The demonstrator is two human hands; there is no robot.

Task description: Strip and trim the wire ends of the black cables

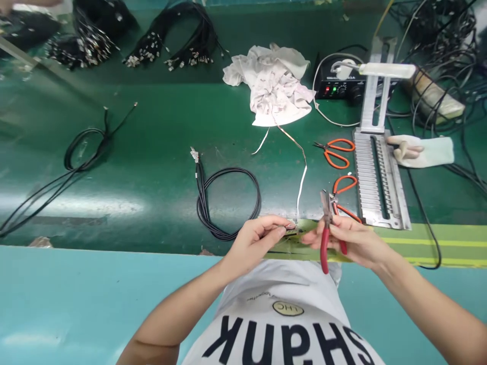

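Note:
My left hand (255, 244) pinches the end of a thin silvery wire (302, 175) between thumb and fingers, and the wire runs up the bench towards a crumpled white cloth. My right hand (348, 240) grips red-handled pliers (325, 233) with their jaws pointing up, close to the wire end. The tips of both hands nearly meet, and the small part they work on is mostly hidden by my fingers. Just beyond my right hand lie orange-handled snips (342, 195). A coiled black cable (228, 205) with a metal connector lies to the left, ahead of my hands.
The green bench holds orange-handled scissors (335, 153), a slotted metal jig (376, 177), a white glove (420, 151), the cloth (270, 86), a black control box (338, 83), another black coil (83, 152) and bundled black cables (171, 40). A co-worker's arm (26, 4) shows top left.

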